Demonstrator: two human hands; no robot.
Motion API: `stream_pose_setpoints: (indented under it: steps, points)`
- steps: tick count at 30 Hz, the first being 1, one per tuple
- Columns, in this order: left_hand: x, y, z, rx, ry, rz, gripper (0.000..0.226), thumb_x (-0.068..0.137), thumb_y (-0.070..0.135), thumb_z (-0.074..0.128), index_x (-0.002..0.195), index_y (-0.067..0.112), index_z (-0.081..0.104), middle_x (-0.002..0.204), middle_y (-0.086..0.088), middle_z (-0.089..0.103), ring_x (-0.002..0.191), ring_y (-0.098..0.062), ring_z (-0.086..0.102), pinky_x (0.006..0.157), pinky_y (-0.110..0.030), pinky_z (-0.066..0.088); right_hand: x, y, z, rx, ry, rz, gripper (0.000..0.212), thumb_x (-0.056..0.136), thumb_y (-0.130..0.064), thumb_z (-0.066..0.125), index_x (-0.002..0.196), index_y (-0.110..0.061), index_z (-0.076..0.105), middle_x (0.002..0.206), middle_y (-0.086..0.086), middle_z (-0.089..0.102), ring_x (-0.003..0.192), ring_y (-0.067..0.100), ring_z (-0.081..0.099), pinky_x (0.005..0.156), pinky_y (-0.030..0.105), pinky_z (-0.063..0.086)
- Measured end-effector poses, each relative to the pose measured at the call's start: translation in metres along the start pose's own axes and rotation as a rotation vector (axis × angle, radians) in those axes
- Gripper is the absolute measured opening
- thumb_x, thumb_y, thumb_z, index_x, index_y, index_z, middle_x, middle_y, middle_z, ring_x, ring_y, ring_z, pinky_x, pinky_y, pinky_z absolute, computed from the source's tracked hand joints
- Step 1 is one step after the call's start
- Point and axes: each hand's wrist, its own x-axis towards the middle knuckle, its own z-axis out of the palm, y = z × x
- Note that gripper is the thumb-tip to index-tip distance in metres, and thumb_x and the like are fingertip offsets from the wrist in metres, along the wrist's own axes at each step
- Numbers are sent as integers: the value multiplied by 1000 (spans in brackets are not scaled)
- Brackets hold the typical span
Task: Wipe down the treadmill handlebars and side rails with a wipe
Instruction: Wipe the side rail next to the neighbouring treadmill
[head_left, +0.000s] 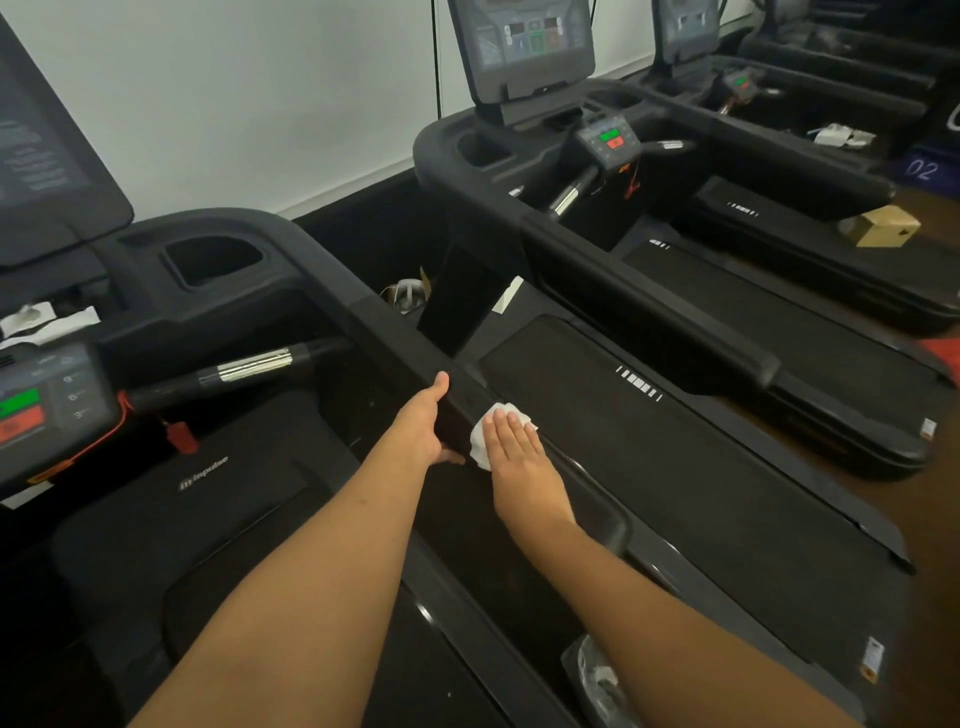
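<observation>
A black side handrail (384, 332) of the near treadmill runs from the console toward me. My left hand (428, 423) grips its inner side, thumb on top and fingers wrapped under. My right hand (517, 447) lies flat with straight fingers on a white wipe (480, 441), pressing it against the rail's outer side. The wipe shows at the fingertips and along the hand's left edge. A chrome-banded pulse handlebar (254, 366) sticks out below the console to the left.
The control panel (36, 410) with green and red buttons and a red safety cord (176, 434) sit at the left. A second treadmill (649, 395) stands close on the right, with more beyond. A cardboard box (885, 226) lies at the far right.
</observation>
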Motion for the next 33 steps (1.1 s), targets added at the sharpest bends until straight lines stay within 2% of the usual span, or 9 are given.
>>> stream_pose_setpoints:
  steps: [2,5,9,13,18,20,24,26,33]
  points:
    - [-1,1,0,-9,-1,-9,89,82,58,76,153,22,36,149,-22,45,135,-53,44,102,-77,38,4,11,-5,43,-5,-66,73,98,-5,40,155,-14,-6,162,4,-10,148,15,-13,116,30,-13]
    - [0,3,1,-28,26,-2,93,80,54,79,155,24,33,154,-22,39,139,-54,38,101,-80,35,24,8,-12,159,-18,57,63,103,-12,37,156,-14,4,163,3,2,150,14,-1,113,26,-9]
    - [6,1,2,-49,41,24,95,78,54,80,155,22,35,155,-22,39,140,-55,36,100,-83,30,23,-3,-9,102,8,93,76,96,-7,49,156,-10,2,163,7,-1,150,20,-1,117,32,-4]
    - [17,-5,6,-99,71,67,91,75,65,73,150,23,43,146,-22,51,135,-52,45,107,-80,25,3,5,-11,56,-30,-28,79,97,-7,47,154,-11,-8,161,6,-14,148,18,-13,109,31,-16]
    - [7,8,3,-164,-20,53,119,68,95,48,161,26,22,164,-20,27,150,-50,22,111,-79,3,27,10,-15,139,-2,5,66,99,-6,42,155,-9,6,163,6,1,150,18,1,119,29,2]
    - [9,22,-3,-137,14,72,118,70,95,43,162,25,21,164,-20,27,150,-50,21,111,-81,5,21,7,-11,134,4,17,71,98,-5,41,155,-9,-1,163,6,-5,149,18,-7,119,30,-6]
    - [32,56,-14,-97,106,159,105,82,89,39,158,16,32,158,-19,40,147,-46,31,116,-74,9,10,13,-3,130,-40,-48,79,97,-3,41,151,-16,-14,154,0,-25,137,15,-30,99,27,-31]
    - [50,67,-16,-101,124,169,109,76,92,40,155,17,39,153,-19,47,144,-45,37,116,-75,13,19,18,0,113,-62,-65,79,98,-6,41,147,-17,-20,151,-1,-29,134,13,-31,95,24,-32]
    - [111,67,-23,48,362,211,136,47,107,22,153,23,39,147,-16,53,133,-47,49,107,-73,35,29,0,3,150,33,60,68,101,-13,33,153,-8,-10,161,11,-13,145,20,-19,107,33,-23]
